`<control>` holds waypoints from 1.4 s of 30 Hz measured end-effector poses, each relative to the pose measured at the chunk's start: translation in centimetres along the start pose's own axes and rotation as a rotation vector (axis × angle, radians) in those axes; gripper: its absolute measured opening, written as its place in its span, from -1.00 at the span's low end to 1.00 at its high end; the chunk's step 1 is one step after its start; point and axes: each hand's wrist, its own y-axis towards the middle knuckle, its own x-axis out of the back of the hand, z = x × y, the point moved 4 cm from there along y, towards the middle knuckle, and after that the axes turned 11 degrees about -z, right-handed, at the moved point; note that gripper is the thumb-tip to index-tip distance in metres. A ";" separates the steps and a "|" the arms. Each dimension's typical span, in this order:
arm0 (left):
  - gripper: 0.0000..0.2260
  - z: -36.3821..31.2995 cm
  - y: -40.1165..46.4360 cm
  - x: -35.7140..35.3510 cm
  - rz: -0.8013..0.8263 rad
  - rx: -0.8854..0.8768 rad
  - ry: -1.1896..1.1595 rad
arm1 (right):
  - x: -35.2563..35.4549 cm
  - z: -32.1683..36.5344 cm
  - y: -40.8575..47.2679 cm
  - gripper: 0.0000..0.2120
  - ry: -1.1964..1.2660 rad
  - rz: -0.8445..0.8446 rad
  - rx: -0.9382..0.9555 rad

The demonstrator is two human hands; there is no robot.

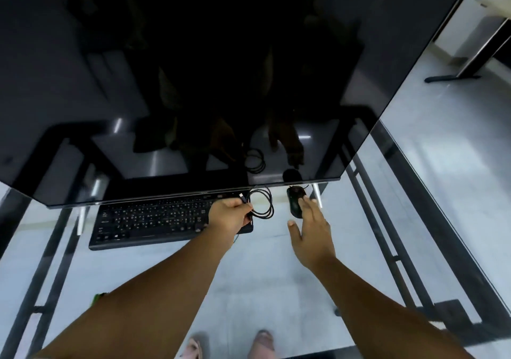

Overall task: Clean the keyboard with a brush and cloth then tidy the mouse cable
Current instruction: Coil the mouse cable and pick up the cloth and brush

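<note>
I am observing the left hand [229, 215] clamping the coiled mouse cable [262, 205] mid-frame; the right hand [309, 231], fingers apart, is touching the mouse [296, 201].

Both arms are extended forward; the left hand [231, 215] is curled into a grip, the right hand [309, 228] held flat with fingers straight.

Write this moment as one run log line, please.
left hand: grips coiled black mouse cable | right hand: open, fingers on black mouse | black keyboard: on glass desk
</note>
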 end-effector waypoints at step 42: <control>-0.79 1.5 3.8 -5.8 -0.204 -0.271 0.661 | -2.3 -4.7 -2.7 -0.32 -0.178 0.120 0.026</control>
